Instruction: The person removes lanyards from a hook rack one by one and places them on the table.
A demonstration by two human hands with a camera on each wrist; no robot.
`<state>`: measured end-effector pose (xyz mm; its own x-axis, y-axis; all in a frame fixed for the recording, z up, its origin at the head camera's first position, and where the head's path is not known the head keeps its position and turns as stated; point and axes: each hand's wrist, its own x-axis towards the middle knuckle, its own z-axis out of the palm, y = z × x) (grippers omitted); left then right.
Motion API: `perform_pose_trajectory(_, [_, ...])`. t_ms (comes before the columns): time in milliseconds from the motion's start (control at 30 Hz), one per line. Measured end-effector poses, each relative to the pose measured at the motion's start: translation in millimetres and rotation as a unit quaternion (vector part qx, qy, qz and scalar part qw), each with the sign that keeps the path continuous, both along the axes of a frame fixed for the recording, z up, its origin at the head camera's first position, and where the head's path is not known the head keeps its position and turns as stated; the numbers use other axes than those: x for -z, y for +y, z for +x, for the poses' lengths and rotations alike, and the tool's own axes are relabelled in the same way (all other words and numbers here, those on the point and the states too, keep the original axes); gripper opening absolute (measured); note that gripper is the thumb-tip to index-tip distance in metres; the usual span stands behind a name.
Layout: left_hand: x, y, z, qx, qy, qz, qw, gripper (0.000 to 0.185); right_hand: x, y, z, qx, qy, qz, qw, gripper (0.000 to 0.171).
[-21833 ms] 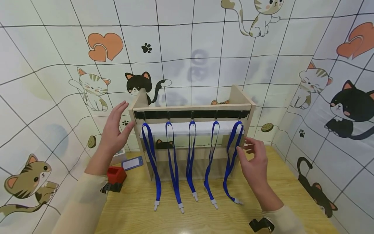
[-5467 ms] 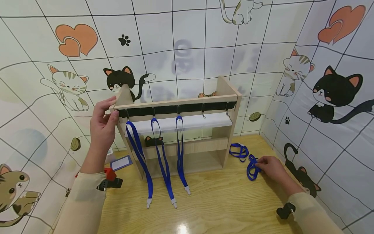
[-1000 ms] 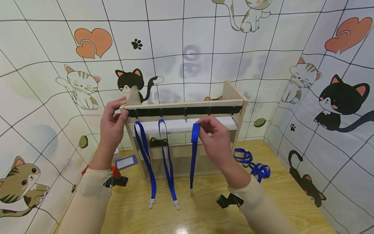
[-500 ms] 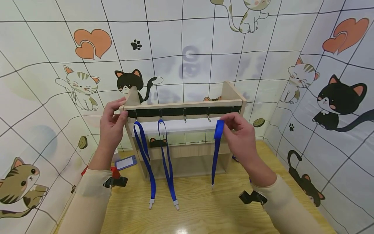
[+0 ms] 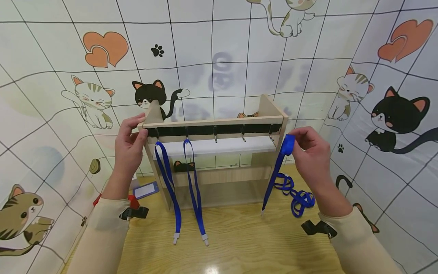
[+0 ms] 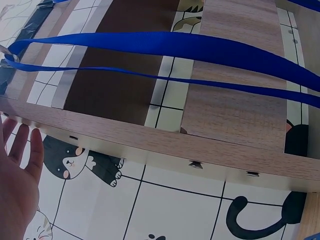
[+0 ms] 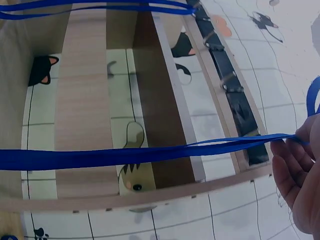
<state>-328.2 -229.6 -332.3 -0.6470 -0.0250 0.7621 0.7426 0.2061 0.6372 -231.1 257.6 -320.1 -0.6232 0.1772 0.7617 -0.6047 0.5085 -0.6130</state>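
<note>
Left hand (image 5: 130, 148), half-curled, grips the pale wooden rack (image 5: 226, 176), likely steadying it. Right hand (image 5: 314, 156) pinches a flat blue fabric lanyard (image 5: 275, 173) up top, so it dangles.

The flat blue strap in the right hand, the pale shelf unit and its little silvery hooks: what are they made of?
Flat blue strap: probably woven fabric, faintly glossy; it bends into a loop.
Pale shelf unit: likely wood or wood-effect board, matte, from its fine grain.
Little silvery hooks: perhaps metal; they glint, but shiny plastic is possible.
</note>
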Motion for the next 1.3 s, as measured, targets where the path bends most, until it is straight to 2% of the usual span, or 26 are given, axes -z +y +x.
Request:
perform_pose_trajectory(433, [0.1, 2, 0.1, 0.004, 0.0, 0.004, 1.0, 0.038, 4.7, 24, -5.1, 0.023, -0.022, -0.02, 0.999, 0.008])
perform_pose_trajectory(667, [0.9, 1, -1.1, 0.006, 0.001, 0.004, 1.0, 0.038, 18.1, 27, -4.2, 0.018, -0.074, -0.009, 0.997, 0.012])
perform_pose_trajectory(933, [1.8, 0, -0.6, -0.001, 0.0, 0.004, 1.0, 0.039, 34.0, 30, 4.0, 0.009, -0.099, 0.015, 0.995, 0.011])
perform_pose_trajectory(1300, [-0.4, 1, 1.0, 0.0, -0.004, 0.006, 1.0, 0.039, 52.6, 42, 5.4, 0.038, -0.143, 0.031, 0.989, 0.013])
